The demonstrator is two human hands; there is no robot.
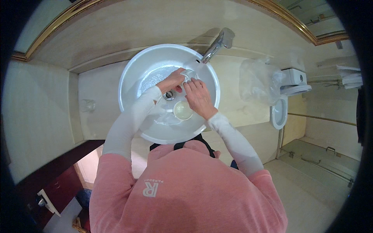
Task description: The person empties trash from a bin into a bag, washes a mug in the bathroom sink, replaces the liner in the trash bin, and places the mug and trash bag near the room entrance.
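Both my hands are over a round white washbasin (pixel 130 73), below a chrome faucet (pixel 213 50). My left hand (pixel 173 80) grips a small whitish, glossy cup-like thing (pixel 189 73), partly hidden by my fingers. Bent over the near side of that thing, my right hand (pixel 200 98) has its fingers pressed on it. A white cup (pixel 183 110) with a handle stands in the basin just below my hands, with pale liquid or a pale inside showing. The metal drain (pixel 169 95) lies between my left wrist and this cup. Water glistens on the basin's floor.
A small clear glass (pixel 88 105) stands on the counter (pixel 99 124) left of the basin. To the right lies a crumpled clear plastic bag (pixel 254 79). Farther right is a white toilet (pixel 278 112). Gold-framed mirrors (pixel 46 37) edge the wall above.
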